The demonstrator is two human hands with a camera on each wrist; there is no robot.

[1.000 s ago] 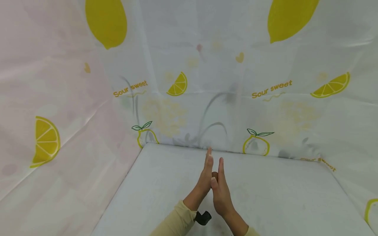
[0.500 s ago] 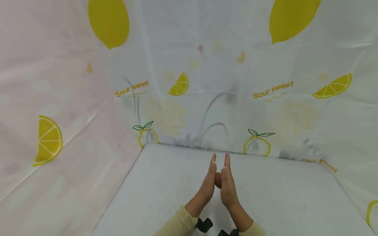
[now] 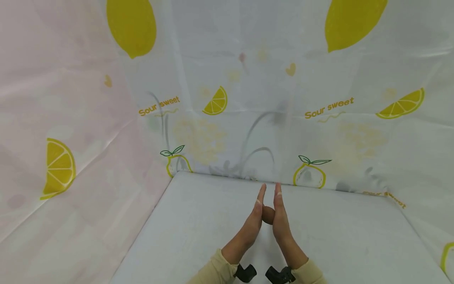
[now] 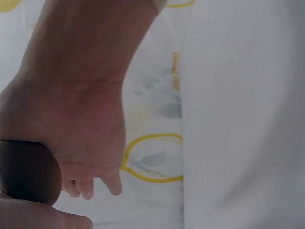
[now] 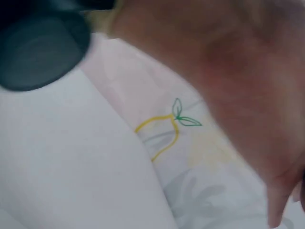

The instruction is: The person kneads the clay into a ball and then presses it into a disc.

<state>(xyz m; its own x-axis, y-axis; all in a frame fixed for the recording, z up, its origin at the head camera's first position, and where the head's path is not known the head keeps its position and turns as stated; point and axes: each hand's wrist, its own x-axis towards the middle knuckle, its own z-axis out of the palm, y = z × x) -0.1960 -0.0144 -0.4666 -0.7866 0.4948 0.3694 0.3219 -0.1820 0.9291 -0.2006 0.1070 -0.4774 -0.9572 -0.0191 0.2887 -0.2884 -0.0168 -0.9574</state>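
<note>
A small brown ball [image 3: 268, 215] sits between two facing palms above the white table [image 3: 191, 221]. On its left side my left hand [image 3: 252, 223] touches it, fingers straight and pointing forward. My right hand [image 3: 281, 223] lies against the opposite side, its fingers straight too. In the left wrist view the ball [image 4: 29, 172] looks dark and smooth, with the left palm [image 4: 71, 124] beside it. The right wrist view is filled at the right by the blurred right hand [image 5: 257, 95]; only a dark sliver shows at that frame's edge.
Black devices sit at both wrists, one on the left [image 3: 245, 273] and one on the right [image 3: 280, 275]. A lemon-print sheet [image 3: 213, 134] hangs behind the table, and a pinkish sheet [image 3: 88, 165] stands along its left side.
Both hands have shifted a little right and spread wider apart, so more of the ball shows. The left hand has drawn back until its fingertips are about level with the right hand's.
</note>
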